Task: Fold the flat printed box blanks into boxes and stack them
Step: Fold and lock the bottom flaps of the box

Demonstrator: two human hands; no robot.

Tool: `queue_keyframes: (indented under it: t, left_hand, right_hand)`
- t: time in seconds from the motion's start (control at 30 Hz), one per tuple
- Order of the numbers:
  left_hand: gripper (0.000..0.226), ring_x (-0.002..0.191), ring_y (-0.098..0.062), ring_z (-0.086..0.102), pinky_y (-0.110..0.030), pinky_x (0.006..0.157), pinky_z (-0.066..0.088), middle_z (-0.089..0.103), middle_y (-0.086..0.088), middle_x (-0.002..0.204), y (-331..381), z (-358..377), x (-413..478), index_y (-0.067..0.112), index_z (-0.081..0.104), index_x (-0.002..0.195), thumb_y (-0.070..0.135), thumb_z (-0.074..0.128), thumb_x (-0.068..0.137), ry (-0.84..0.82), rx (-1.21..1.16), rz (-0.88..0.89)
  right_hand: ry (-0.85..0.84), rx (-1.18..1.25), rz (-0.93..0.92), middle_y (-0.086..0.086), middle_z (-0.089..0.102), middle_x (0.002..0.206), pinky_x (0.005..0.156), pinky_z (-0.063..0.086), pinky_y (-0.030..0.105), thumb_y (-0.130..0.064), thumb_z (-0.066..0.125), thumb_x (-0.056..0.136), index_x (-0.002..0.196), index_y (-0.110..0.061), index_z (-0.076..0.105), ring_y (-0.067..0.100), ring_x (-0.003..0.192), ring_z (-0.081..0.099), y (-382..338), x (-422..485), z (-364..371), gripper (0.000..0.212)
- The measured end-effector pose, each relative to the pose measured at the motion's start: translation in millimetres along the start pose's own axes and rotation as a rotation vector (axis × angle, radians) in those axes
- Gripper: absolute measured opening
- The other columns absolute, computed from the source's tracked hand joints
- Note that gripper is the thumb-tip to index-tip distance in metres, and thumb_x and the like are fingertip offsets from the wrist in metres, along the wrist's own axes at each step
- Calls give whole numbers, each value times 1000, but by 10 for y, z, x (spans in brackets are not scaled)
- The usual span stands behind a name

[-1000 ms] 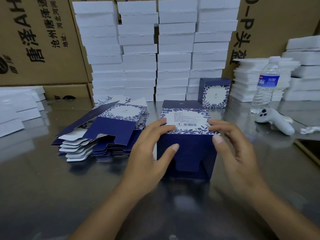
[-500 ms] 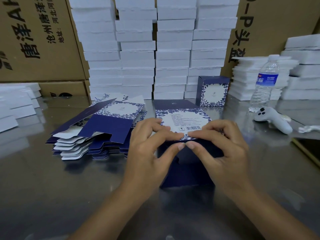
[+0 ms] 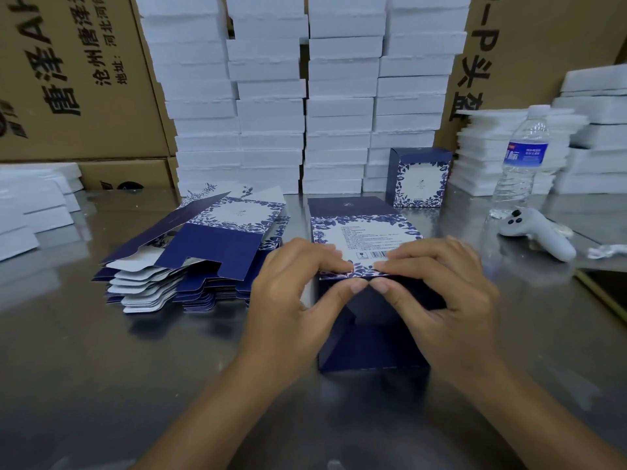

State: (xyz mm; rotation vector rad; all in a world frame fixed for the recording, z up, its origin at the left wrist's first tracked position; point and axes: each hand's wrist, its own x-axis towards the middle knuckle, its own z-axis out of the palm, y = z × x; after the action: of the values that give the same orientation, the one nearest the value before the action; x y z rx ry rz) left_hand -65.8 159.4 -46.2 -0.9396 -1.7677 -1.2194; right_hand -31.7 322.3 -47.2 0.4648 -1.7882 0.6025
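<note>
A navy box with a blue floral print (image 3: 366,232) lies on the metal table in front of me, its open end with dark flaps facing me. My left hand (image 3: 298,300) and my right hand (image 3: 444,300) pinch the near edge of its printed panel, fingers on top and thumbs underneath, thumb tips almost touching. A pile of flat printed blanks (image 3: 190,262) lies to the left. One folded box (image 3: 420,179) stands upright at the back right.
Tall stacks of white foam trays (image 3: 305,96) line the back, with more at the far left (image 3: 30,205) and right (image 3: 593,144). A water bottle (image 3: 522,161) and a white controller (image 3: 539,232) sit at the right. Brown cartons (image 3: 68,72) stand behind.
Both hands came in from the box's sides to the middle of its near edge, and their fingers and thumbs closed on the panel. The view moved slightly closer.
</note>
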Motion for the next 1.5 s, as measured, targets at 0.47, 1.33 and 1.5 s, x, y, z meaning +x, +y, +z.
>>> queue_keyframes:
  t: [0.47, 1.33, 1.5]
  left_hand:
    - [6, 88, -23, 62, -46, 75, 50, 57, 8, 84, 5, 14, 9, 25, 58, 82, 29, 63, 82, 0, -19, 0]
    - [17, 100, -1, 64, -44, 95, 46, 68, 29, 91, -39, -145, 110, 34, 58, 69, 24, 70, 74, -63, -129, -222]
    - [13, 101, 0, 64, -44, 96, 46, 69, 23, 95, -59, -138, 104, 30, 60, 69, 23, 69, 76, -73, -155, -248]
  right_hand:
    - [19, 2, 11, -12, 61, 81, 84, 42, 52, -20, 64, 82, 75, -10, 71, 9, 82, 60, 23, -21, -11, 14]
    - [-4, 32, 93, -12, 67, 94, 91, 46, 42, -30, 67, 81, 89, -20, 70, 15, 99, 63, 153, 17, -148, 13]
    - [-11, 5, 84, -11, 67, 88, 84, 46, 45, -29, 65, 82, 79, -11, 73, 8, 89, 63, 163, 25, -148, 20]
